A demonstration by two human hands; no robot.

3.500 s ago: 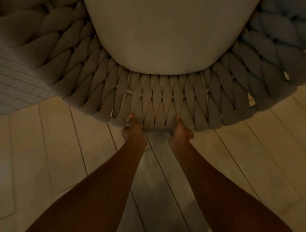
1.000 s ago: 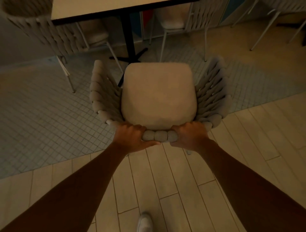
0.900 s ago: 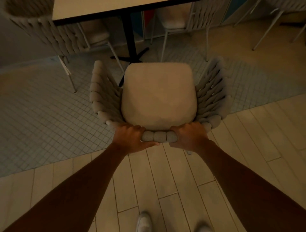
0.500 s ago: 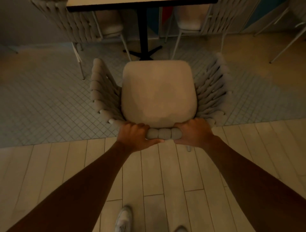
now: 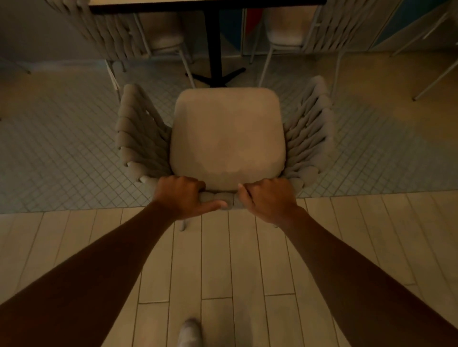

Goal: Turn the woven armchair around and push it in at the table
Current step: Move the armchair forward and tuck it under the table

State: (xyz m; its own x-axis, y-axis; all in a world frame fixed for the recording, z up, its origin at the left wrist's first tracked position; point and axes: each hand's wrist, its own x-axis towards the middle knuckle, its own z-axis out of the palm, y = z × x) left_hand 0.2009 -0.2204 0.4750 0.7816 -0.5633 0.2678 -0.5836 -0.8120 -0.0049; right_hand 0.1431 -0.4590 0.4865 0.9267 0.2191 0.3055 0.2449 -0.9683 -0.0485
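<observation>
I've got my left hand [image 5: 182, 195] and right hand [image 5: 269, 199] clamped on the chair's [image 5: 226, 133] padded back rim (light, I'd guess); bench [image 5: 208, 3] at twelve.

Both hands, left [image 5: 182, 195] and right [image 5: 267, 198], clasp the armchair's [image 5: 228, 133] woven back; seat faces the desk [image 5: 205, 3].

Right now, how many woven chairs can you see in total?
3: the woven armchair gripped at the centre, one chair upper left, another chair upper right. Legs at far right suggest more.
</observation>
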